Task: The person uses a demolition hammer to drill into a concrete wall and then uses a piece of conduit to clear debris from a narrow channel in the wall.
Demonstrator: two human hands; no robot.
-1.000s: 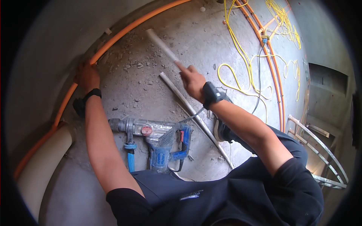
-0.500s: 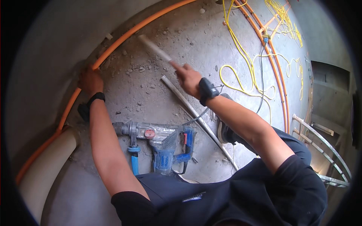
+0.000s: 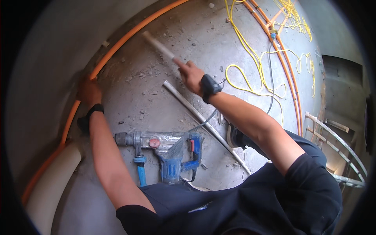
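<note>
My left hand (image 3: 90, 92) reaches to the foot of the wall at the left, closed around the orange pipe (image 3: 117, 45) that curves along it. Its fingertips are in shadow. In my right hand (image 3: 192, 78) is one end of a straight, pale stick-like bar (image 3: 158, 45), blurred by motion, pointing up and left over the rubble; what it is made of I cannot tell. A blue and silver rotary hammer (image 3: 169, 166) lies on the floor below, between my forearms. Just below my right hand a long metal bar (image 3: 188, 102) lies slantwise.
Stone crumbs and dust (image 3: 145, 74) cover the floor beside the wall. A thick beige pipe (image 3: 55, 184) stands at the lower left. Yellow cable (image 3: 256, 58) loops across the floor at right, near two more orange pipes (image 3: 288, 74) and a white metal frame (image 3: 338, 137).
The view has shifted slightly. My left hand stays on the orange pipe, while my right hand still holds the blurred bar at nearly the same slant.
</note>
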